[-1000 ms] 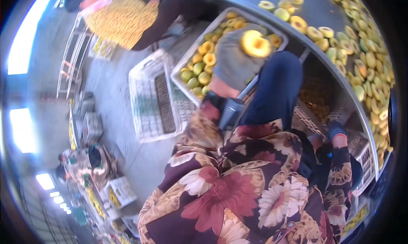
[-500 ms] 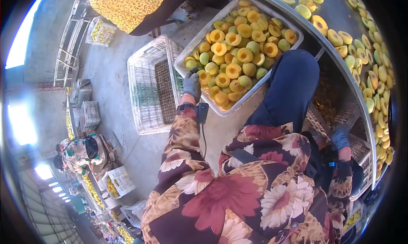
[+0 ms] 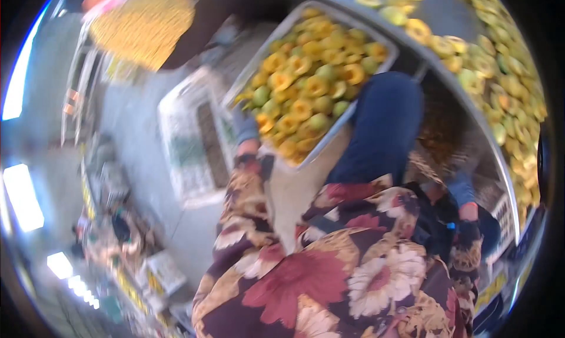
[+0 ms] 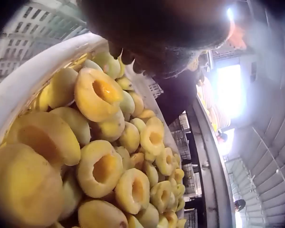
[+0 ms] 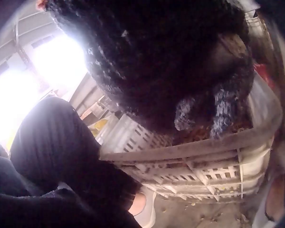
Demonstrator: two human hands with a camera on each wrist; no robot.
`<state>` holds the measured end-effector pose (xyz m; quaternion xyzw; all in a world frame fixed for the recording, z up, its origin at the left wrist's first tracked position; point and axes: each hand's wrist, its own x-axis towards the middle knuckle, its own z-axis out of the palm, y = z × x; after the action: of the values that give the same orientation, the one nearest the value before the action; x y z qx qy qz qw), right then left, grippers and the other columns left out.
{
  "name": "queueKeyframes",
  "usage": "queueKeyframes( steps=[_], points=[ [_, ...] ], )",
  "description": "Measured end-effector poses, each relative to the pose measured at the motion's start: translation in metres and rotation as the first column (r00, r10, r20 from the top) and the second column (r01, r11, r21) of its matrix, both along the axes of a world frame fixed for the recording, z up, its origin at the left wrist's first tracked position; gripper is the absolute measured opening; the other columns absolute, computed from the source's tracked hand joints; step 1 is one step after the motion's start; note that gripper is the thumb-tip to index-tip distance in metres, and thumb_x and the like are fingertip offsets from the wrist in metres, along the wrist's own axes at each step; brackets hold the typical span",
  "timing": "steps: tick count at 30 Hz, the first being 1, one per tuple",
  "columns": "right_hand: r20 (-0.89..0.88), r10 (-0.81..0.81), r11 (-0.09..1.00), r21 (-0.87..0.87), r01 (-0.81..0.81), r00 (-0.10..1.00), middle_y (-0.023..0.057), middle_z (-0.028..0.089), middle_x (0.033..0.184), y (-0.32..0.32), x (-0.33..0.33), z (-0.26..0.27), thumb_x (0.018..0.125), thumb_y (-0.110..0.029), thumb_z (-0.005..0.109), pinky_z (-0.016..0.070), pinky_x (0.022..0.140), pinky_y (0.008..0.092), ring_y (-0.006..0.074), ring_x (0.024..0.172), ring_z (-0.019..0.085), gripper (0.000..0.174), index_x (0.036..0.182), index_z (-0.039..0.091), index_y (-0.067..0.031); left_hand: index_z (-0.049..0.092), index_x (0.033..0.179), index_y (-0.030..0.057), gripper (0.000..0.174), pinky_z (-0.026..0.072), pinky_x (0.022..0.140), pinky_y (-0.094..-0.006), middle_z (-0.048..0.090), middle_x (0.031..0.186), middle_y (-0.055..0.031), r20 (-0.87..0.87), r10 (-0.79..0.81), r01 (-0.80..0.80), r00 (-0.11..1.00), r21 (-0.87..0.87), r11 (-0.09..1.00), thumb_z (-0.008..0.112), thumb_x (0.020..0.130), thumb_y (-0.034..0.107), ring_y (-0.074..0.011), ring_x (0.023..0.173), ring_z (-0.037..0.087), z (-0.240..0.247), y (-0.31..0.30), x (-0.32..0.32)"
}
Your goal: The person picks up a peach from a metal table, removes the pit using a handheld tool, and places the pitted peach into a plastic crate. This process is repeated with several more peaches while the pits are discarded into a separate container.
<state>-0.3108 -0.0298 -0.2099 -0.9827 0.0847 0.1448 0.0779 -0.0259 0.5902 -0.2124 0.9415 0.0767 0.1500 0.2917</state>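
Note:
In the head view my gloved left hand [image 3: 246, 128] grips the left rim of a pale plastic crate [image 3: 331, 161] heaped with yellow-green peach halves [image 3: 300, 108]. The left wrist view puts the dark glove [image 4: 147, 38] over that rim, fingertips on its inner side; many halves [image 4: 99, 168] are cut side up with pit hollows. My right hand [image 3: 462, 188], in a blue knitted glove, hangs low beside the metal table. From the right wrist view, its fingers [image 5: 223, 111] dangle loosely over a slatted crate [image 5: 199, 173] with brown bits inside.
Another white crate [image 3: 187, 144] stands on the floor to the left. The metal table edge [image 3: 471, 111] curves along the right, with piled peach halves [image 3: 512, 97] on top. A person in a yellow patterned top [image 3: 144, 29] sits ahead; my knee [image 3: 382, 120] is beside the full crate.
My left hand was above the peach halves, near one bright half, then moved left and down to the crate's rim. The right hand stays low; the head view has shifted.

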Motion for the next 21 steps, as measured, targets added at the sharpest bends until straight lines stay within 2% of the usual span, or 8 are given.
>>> queueKeyframes(
  steps=[2,3,4,5,7,14,20,21],
  points=[
    [-0.114,-0.195,0.975,0.084,0.205,0.974,0.0265,0.063,0.086,0.005,-0.004,0.003,0.073,-0.016,0.060,0.0500,0.075,0.0453,0.0404,0.082,0.062,0.020,0.085,0.065,-0.0009,0.051,0.122,0.0014,0.037,0.0400,0.095,-0.0411,0.055,0.117,-0.0208,-0.167,0.210,-0.161,0.963,0.269,0.950,0.052,0.087,0.013,-0.0336,0.111,0.050,0.021,-0.037,0.015],
    [-0.095,-0.056,0.997,0.050,0.061,0.994,0.0260,0.063,0.084,0.006,-0.009,0.002,0.074,-0.016,0.059,0.0506,0.074,0.0453,0.0405,0.082,0.062,0.020,0.086,0.066,-0.0012,0.046,0.127,-0.0001,0.044,0.0401,0.096,-0.0415,0.053,0.121,-0.0210,0.001,0.004,-0.004,1.000,-0.046,0.999,0.052,0.090,0.023,-0.0343,0.113,0.050,-0.055,0.003,0.041],
    [-0.070,0.084,0.996,0.009,-0.084,0.994,0.0255,0.063,0.083,0.007,-0.015,0.001,0.074,-0.016,0.058,0.0513,0.073,0.0454,0.0406,0.081,0.063,0.021,0.086,0.067,-0.0014,0.042,0.130,-0.0021,0.051,0.0354,0.102,-0.0405,0.047,0.131,-0.0221,-0.043,-0.073,0.058,0.996,-0.279,0.959,0.049,0.092,0.031,-0.0354,0.123,0.043,-0.013,-0.044,0.032],
    [-0.201,-0.157,0.986,0.020,0.164,0.967,0.0250,0.064,0.086,0.036,0.006,0.064,0.076,-0.018,0.058,0.0510,0.075,0.0449,0.0397,0.085,0.063,0.022,0.088,0.066,-0.0014,0.038,0.135,-0.0009,0.057,0.0269,0.109,-0.0395,0.036,0.141,-0.0216,-0.107,-0.041,0.068,0.993,0.267,0.961,0.050,0.092,0.036,-0.0360,0.131,0.032,-0.055,-0.031,0.039],
    [-0.308,-0.401,0.900,0.043,0.434,0.863,0.0241,0.064,0.093,0.056,0.013,0.112,0.078,-0.021,0.058,0.0503,0.079,0.0442,0.0382,0.090,0.062,0.026,0.093,0.065,-0.0016,0.035,0.139,0.0037,0.064,0.0230,0.111,-0.0394,0.028,0.147,-0.0193,-0.238,0.072,0.004,0.968,0.305,0.952,0.047,0.091,0.045,-0.0347,0.136,0.026,-0.036,-0.049,0.046],
    [-0.183,-0.503,0.832,0.161,0.531,0.844,0.0223,0.063,0.101,0.048,0.012,0.108,0.081,-0.029,0.058,0.0492,0.082,0.0449,0.0369,0.094,0.062,0.041,0.113,0.056,-0.0035,0.038,0.137,0.0061,0.065,0.0255,0.109,-0.0423,0.033,0.143,-0.0211,-0.253,0.116,0.005,0.961,0.432,0.902,0.042,0.091,0.051,-0.0343,0.134,0.029,0.012,-0.066,0.052],
    [-0.048,-0.587,0.793,0.167,0.586,0.808,0.0199,0.064,0.104,0.046,0.025,0.109,0.084,-0.025,0.054,0.0505,0.080,0.0458,0.0354,0.095,0.063,0.038,0.118,0.055,-0.0077,0.053,0.122,-0.0030,0.041,0.0447,0.089,-0.0393,0.059,0.112,-0.0219,0.265,-0.664,0.641,0.700,0.176,0.747,0.059,0.086,0.014,-0.0294,0.102,0.058,0.175,-0.262,0.070],
    [-0.095,-0.566,0.806,0.146,0.574,0.819,0.0197,0.064,0.103,0.036,0.018,0.078,0.084,-0.025,0.054,0.0505,0.080,0.0457,0.0352,0.096,0.063,0.037,0.117,0.056,-0.0083,0.052,0.123,-0.0024,0.041,0.0458,0.087,-0.0381,0.060,0.112,-0.0208,0.077,-0.754,0.757,0.653,-0.015,0.654,0.058,0.086,0.013,-0.0281,0.099,0.059,0.217,-0.309,0.057]
  ],
)
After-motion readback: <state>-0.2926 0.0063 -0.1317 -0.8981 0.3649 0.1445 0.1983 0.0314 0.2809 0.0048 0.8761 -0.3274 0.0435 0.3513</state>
